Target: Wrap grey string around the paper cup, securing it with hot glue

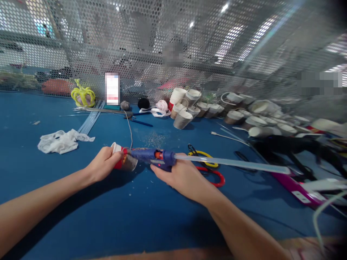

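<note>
My left hand (pixel 104 163) is closed around a small paper cup (pixel 129 162), tilted on its side, with a white rim, red print and a grey band. A strand of grey yarn (pixel 130 130) runs from the cup back to a small ball of yarn (pixel 124 105). In my right hand (pixel 180 177) is a blue hot glue gun (pixel 151 155), its nozzle end at the cup; whether it touches I cannot tell. A long translucent glue stick (pixel 233 163) sticks out of the gun's back. Scissors with yellow and red handles (pixel 218 178) lie just behind my right hand.
Several paper cups (pixel 183 119) stand in clusters along the perforated metal screen (pixel 146 47). Crumpled white material (pixel 61 141) and clear glue sticks (pixel 92 119) lie at left, near a phone (pixel 112 88) propped upright. At right are a magenta power strip (pixel 295 189) and cables.
</note>
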Tool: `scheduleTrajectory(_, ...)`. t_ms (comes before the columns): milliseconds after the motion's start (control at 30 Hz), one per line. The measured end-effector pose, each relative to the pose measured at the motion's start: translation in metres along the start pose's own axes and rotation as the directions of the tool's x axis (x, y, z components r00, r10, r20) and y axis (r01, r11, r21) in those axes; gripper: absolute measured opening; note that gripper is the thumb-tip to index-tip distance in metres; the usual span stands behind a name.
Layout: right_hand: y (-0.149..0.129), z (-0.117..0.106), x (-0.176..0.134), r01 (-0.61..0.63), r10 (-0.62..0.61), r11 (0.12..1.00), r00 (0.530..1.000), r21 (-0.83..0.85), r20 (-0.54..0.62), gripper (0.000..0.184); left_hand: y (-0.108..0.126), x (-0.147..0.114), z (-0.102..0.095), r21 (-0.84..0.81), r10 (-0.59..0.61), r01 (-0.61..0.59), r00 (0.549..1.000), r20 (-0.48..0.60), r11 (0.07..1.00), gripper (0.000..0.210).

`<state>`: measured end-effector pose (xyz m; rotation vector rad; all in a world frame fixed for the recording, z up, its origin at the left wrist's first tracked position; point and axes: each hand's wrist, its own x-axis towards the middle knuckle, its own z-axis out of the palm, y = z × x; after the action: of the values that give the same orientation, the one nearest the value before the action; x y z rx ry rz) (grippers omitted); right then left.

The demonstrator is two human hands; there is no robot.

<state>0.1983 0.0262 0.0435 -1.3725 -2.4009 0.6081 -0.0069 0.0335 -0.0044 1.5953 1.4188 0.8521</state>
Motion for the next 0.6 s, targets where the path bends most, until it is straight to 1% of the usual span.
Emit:
scheduleTrajectory(200,0.0003,0.0018,0.0034,-0.069,0.069,0.997,0.997,0.03,0.019,0.024,-0.0018,-0.0016,0.0007,0.019,0.028,-0.028,0.999,0.023,0.999,0.028)
scheduleTrajectory(433,-0.0004,0.0011,0.0032,-0.088,0.087,0.996,0.996,0.033,0.024,0.024,-0.0021,-0.0019,0.0003,0.061,0.045,-0.045,0.999,0.009,0.997,0.029)
scheduleTrajectory(600,-0.0039,-0.0005,0.0018,-0.109,0.108,0.992,0.994,0.058,0.03,0.028,-0.0016,-0.0017,0.0004,0.087,0.071,-0.073,0.997,0.028,0.994,0.029)
